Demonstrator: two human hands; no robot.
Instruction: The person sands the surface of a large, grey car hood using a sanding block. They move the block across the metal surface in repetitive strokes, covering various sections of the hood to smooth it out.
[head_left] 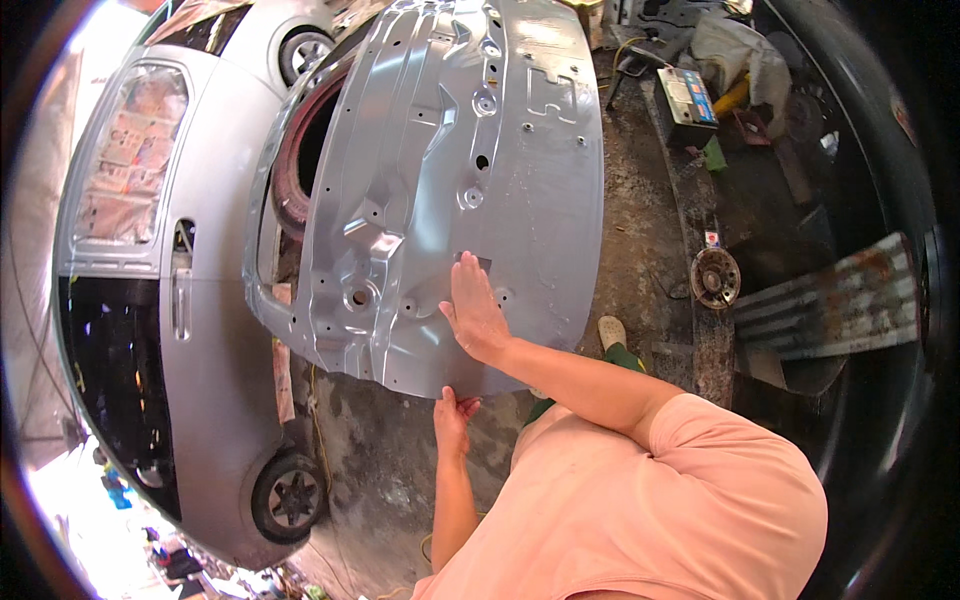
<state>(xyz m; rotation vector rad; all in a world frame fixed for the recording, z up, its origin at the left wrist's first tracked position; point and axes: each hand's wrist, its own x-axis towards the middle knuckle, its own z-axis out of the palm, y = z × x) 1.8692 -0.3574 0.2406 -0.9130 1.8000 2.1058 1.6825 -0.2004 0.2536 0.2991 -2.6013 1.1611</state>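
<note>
A large grey metal car tailgate panel (545, 215) lies in front of me, with holes, ribs and a big window opening at its left. My right hand (475, 310) is flat on its near part, fingers stretched out and pointing away. A small dark square piece (485, 262) shows at the fingertips, mostly under the hand; its kind I cannot make out. Below it, my left hand (453, 425) is closed at the panel's near edge, thumb and fingers pinching the rim.
A silver van (215, 200) with papered windows stands at the left. On the right are a car battery (687, 105), a round metal disc (715, 277), a corrugated sheet (830, 300) and a dark car body (890, 400). A yellow cable (318, 430) runs along the floor.
</note>
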